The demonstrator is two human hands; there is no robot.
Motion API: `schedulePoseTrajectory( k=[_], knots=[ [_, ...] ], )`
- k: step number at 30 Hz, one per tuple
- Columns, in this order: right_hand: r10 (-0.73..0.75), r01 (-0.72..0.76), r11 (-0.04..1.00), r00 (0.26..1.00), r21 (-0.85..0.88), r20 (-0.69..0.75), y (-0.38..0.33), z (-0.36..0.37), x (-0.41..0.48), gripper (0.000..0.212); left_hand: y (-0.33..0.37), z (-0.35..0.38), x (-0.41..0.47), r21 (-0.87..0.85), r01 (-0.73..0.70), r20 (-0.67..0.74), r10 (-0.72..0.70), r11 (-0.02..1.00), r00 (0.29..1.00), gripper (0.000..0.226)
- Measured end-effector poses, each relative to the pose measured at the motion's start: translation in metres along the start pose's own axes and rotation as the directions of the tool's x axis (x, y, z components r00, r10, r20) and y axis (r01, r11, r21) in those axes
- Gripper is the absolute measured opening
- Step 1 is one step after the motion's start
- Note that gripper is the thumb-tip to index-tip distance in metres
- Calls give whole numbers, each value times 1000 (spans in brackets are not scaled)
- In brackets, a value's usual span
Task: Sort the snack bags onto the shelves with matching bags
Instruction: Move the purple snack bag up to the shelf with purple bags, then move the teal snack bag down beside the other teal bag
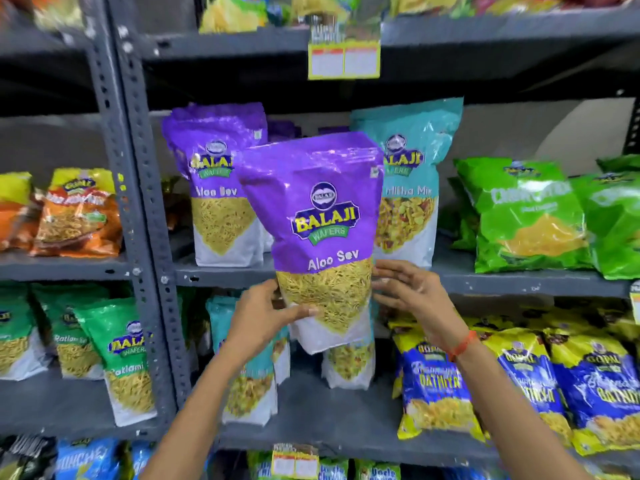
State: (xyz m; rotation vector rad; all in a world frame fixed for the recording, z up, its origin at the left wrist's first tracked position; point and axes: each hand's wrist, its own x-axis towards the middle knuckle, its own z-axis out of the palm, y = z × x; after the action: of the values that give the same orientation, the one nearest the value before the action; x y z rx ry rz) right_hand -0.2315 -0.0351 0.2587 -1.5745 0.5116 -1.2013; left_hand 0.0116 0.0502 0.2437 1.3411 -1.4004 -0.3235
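The purple Aloo Sev bag (pixel 320 233) — glossy, full, a clear window showing yellow strands — stands upright in front of the middle shelf (pixel 485 280), carried toward its twin (pixel 221 181) at ten o'clock. My left hand (pixel 266 313) has its fingers clamped on the lower edge; my right hand (pixel 408 292) rests open-fingered against the side. Next, I'd judge — lift and seat it beside the matching bag.

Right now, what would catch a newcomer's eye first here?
A big purple Aloo Sev bag fills the centre, held up by the left hand while the right hand steadies its edge. Behind it, a matching purple bag stands on the middle shelf, beside a teal bag.
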Motion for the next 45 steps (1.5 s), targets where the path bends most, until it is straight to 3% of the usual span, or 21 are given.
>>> schedulePoseTrajectory(
  k=[6,8,12,16,22,25,27,29,32,34,37,40,42,45],
  knots=[
    [-155,154,987,988,-36,-2,-37,11,44,30,54,-25,39,95,-128,-51,133,987,990,26],
    [-180,180,980,984,-89,8,-40,21,59,33,61,-29,55,196,-133,-100,154,972,983,30],
    [-212,212,954,977,-212,26,-41,42,83,45,54,-31,89,323,-22,-175,83,946,981,75],
    [-193,197,944,980,-266,41,-34,57,95,46,45,-23,108,304,72,-193,-13,950,981,56],
    [-143,133,925,990,-355,1,-20,62,108,49,33,-16,121,255,81,-206,-27,963,978,54],
    [-237,205,918,970,-341,-55,-16,65,103,44,35,-9,114,320,63,-258,23,945,966,49],
    [-408,325,865,899,-381,-158,-15,66,99,36,36,4,104,412,8,-328,140,911,934,74],
    [-584,408,752,776,-518,-238,-18,67,95,32,43,22,89,547,-74,-414,346,834,842,91],
    [-751,462,609,597,-645,-283,-27,65,92,26,58,47,81,634,-286,-392,616,719,683,74],
    [-797,450,562,520,-694,-308,-29,59,91,26,63,63,87,575,-416,-336,667,704,665,63],
    [-790,400,585,478,-706,-384,-26,40,91,34,64,87,100,480,-497,-239,653,722,718,55],
    [-728,265,648,490,-714,-479,-20,14,90,46,63,106,113,329,-396,-114,453,857,884,56],
    [-634,176,718,565,-674,-527,-17,-3,91,62,63,115,123,249,-273,-37,291,929,956,61],
    [-392,39,846,720,-531,-572,-13,-25,93,78,69,125,132,214,-73,11,72,974,997,56]
  ],
)
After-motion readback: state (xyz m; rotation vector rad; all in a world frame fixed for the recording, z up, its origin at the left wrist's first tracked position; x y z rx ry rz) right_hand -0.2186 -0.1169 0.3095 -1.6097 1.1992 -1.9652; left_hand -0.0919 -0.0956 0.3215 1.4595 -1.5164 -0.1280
